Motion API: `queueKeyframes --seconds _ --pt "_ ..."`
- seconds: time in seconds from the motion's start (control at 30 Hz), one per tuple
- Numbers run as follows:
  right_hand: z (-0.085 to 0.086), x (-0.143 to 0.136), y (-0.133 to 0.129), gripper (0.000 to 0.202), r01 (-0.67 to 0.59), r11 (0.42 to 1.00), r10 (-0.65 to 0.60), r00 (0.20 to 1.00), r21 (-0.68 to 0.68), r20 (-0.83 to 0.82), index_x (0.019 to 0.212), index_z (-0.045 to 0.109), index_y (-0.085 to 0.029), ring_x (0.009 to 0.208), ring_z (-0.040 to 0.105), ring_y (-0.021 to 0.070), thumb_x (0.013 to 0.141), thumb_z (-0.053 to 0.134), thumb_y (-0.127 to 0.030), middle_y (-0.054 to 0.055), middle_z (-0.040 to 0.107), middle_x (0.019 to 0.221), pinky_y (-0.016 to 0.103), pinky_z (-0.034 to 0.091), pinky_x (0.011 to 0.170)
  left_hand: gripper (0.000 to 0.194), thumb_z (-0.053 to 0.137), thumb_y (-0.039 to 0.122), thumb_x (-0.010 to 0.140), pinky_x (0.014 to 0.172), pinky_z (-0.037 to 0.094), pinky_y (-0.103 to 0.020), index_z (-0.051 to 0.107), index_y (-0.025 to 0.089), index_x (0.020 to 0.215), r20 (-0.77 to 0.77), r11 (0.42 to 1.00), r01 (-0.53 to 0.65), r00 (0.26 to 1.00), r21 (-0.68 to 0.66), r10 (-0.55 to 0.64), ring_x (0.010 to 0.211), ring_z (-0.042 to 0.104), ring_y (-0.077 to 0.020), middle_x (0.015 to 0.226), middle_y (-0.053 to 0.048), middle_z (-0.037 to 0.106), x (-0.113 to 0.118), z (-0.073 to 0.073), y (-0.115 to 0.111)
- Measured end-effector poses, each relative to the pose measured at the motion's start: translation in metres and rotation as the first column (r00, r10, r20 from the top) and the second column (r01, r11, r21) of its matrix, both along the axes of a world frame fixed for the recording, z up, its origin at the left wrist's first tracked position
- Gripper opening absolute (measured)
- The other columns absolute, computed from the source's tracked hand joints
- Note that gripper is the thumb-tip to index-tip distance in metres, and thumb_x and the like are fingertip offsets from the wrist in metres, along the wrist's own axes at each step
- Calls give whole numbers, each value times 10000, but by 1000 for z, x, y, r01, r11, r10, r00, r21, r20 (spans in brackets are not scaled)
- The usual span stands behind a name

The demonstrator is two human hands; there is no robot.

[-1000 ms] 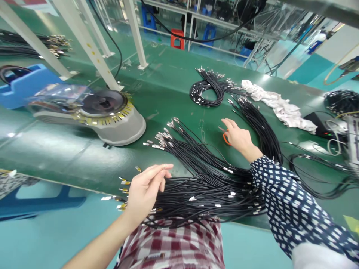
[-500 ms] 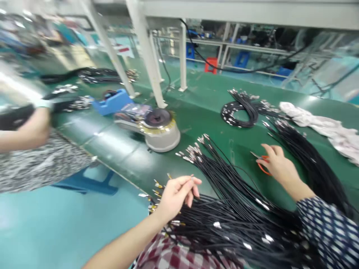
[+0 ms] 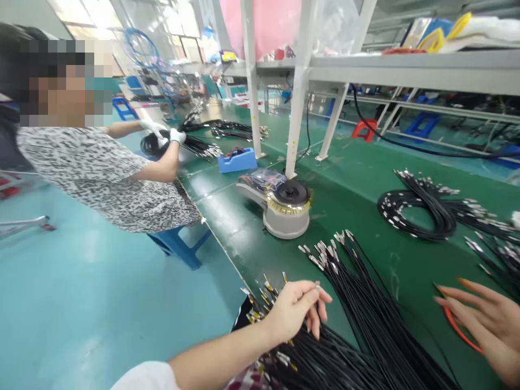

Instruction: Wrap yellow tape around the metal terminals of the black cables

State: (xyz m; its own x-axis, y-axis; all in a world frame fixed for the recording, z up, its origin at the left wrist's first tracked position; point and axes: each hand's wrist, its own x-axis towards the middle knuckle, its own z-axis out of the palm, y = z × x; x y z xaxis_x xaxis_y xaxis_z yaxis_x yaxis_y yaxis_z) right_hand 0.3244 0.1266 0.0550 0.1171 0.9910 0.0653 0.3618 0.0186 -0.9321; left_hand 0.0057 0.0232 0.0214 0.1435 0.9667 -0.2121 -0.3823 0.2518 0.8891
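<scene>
My left hand (image 3: 298,309) is closed in a pinch above a bundle of black cables (image 3: 320,357). A tiny pale piece shows at its fingertips, too small to name. Yellow-marked metal ends of the bundle lie beside that wrist. To the right, my right hand (image 3: 487,319) has its fingers stretched out over orange-handled snips (image 3: 461,330). The dark tip of the snips pokes out by the fingertips, and the rest is partly covered by the hand. Between my hands runs another bundle of black cables (image 3: 361,292) with silvery connector ends.
A round tape dispenser (image 3: 288,211) stands ahead on the green table (image 3: 345,200), beside a blue tape holder (image 3: 238,161). Coiled cables (image 3: 418,214) lie at the back right. White shelf posts (image 3: 298,108) rise from the table. A gloved co-worker (image 3: 101,179) sits at left, handling cables.
The view has swung left and up, showing more of the co-worker. My right hand's fingers have straightened over the snips. My left hand keeps its pinch.
</scene>
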Motion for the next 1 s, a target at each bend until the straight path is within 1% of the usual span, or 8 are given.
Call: queueKeyframes --seconds 0.03,0.07,0.13,0.27,0.4,0.6,0.9,1.0 --pt "12 -24 -16 357 -26 996 26 1000 -82 5 1063 591 -479 1024 667 418 726 673 -566 179 663 1161 640 501 772 525 582 620 840 388 337 -194 641 99 867 -2 1000 -9 1000 0 9 369 539 -78 638 -27 621 0 2 -1" --pt "21 -48 -31 416 -121 978 117 993 -169 -36 1125 571 -415 1052 673 391 748 677 -555 145 686 1177 632 513 850 496 585 592 856 396 341 -195 644 100 875 -18 1000 -25 1000 1 25 372 527 -70 647 -25 622 1 4 -3" --pt "32 -93 -53 501 -270 927 226 956 -260 -187 1155 538 -280 1022 698 336 748 725 -506 127 731 1114 542 546 863 443 577 537 892 411 356 -200 653 101 891 -49 999 -48 998 10 48 382 505 -59 653 -17 615 0 8 -7" --pt "20 -141 -67 518 -377 880 216 859 -289 -464 1109 548 -209 929 718 224 703 824 -375 76 770 988 376 541 869 330 561 429 939 432 390 -190 590 141 1097 -38 998 -55 998 44 57 412 513 -63 674 8 630 -4 10 -9" --pt "2 -150 -71 507 -368 878 153 822 -305 -549 1091 559 -210 881 719 182 685 848 -302 28 772 898 345 523 892 310 570 363 947 446 446 -189 444 213 1187 16 994 -67 998 83 66 416 563 -85 692 24 678 -9 8 -12" --pt "-3 -166 -73 492 -410 860 161 783 -303 -600 1055 562 -210 746 699 138 670 860 -282 -15 750 800 303 534 821 277 552 317 962 449 466 -192 509 183 1201 45 996 11 999 93 -15 426 596 -90 702 3 685 -15 6 -17" --pt "-6 -179 -77 428 -456 846 191 742 -275 -642 1019 556 -210 681 672 116 701 839 -252 -41 722 761 274 532 750 298 556 259 963 472 490 -198 531 186 1250 74 993 42 996 113 -50 461 617 -94 734 -4 682 -21 3 -18" --pt "-6 -182 -78 400 -482 840 217 719 -249 -660 1013 544 -214 584 658 115 727 822 -244 -47 718 749 293 543 709 296 547 240 967 468 483 -191 536 188 1258 101 991 43 993 124 -55 460 607 -86 728 4 666 -20 3 -17"
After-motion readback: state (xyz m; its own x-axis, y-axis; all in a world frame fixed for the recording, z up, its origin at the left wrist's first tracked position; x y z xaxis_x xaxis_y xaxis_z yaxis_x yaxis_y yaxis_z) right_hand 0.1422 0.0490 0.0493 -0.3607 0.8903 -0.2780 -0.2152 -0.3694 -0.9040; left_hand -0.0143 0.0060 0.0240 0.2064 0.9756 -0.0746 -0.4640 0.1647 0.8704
